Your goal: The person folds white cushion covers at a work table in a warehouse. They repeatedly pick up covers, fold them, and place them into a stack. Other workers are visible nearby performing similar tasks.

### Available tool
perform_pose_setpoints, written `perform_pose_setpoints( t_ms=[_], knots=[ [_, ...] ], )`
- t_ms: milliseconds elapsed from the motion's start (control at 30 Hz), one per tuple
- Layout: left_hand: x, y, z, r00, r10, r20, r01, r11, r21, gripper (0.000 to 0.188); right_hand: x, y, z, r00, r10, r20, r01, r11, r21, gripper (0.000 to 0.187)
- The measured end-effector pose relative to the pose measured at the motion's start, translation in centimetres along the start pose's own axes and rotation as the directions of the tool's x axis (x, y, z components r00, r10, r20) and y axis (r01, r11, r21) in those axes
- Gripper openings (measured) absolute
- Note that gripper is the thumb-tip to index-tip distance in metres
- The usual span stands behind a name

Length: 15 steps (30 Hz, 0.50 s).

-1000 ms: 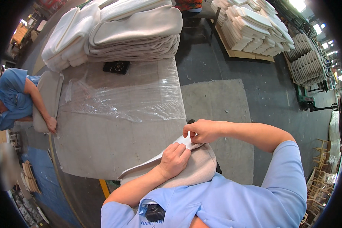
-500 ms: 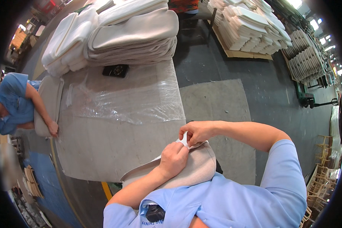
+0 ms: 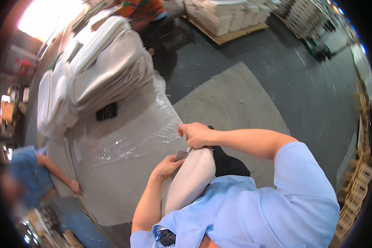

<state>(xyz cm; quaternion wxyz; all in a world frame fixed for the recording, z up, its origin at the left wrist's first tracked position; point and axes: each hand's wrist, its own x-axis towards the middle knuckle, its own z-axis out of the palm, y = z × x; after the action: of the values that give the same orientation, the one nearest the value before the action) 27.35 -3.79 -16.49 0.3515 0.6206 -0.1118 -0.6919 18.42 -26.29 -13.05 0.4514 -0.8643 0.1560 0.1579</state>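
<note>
A long beige fabric-covered cushion [image 3: 191, 177] leans on its edge against my front, at the near edge of the table. My left hand [image 3: 169, 166] is closed on its left side, thumb and fingers pinching a small greyish flap [image 3: 180, 156] near the top end. At that same end my right hand [image 3: 196, 134] is closed, fingers curled down over the cushion's tip. Whatever lies under those right fingers is hidden.
The table [image 3: 111, 194] bears clear plastic sheeting [image 3: 132, 140], a black box-like object [image 3: 107, 111] and stacked beige cushions [image 3: 107, 72]. A co-worker [image 3: 27, 169] handles another cushion at the left. Pale stacks on a pallet [image 3: 227, 35] stand beyond the dark floor.
My view has turned, tilting the table. The cushion now stands more upright along my front. My hands have moved slightly apart, and the white strip between them no longer shows.
</note>
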Motion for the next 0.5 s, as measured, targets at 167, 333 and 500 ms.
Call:
perform_pose_setpoints(
  t_ms=[167,333,500],
  knots=[
    [1.1,-1.4,1.0,0.969,0.206,-0.134,-0.179,0.965,0.192,0.025,2.3,-0.6,-0.3,0.971,0.077,0.225,-0.038,0.984,-0.173,0.038],
    [1.1,-3.5,1.3,0.917,0.374,-0.137,-0.354,0.923,0.149,0.024,2.1,3.9,0.5,0.977,-0.116,-0.178,0.158,0.958,0.24,0.032],
    [1.4,-4.7,1.6,0.921,0.352,-0.166,-0.373,0.92,-0.12,0.027,-7.0,13.3,2.7,0.982,0.163,0.091,-0.16,0.486,0.859,0.04]
  ],
)
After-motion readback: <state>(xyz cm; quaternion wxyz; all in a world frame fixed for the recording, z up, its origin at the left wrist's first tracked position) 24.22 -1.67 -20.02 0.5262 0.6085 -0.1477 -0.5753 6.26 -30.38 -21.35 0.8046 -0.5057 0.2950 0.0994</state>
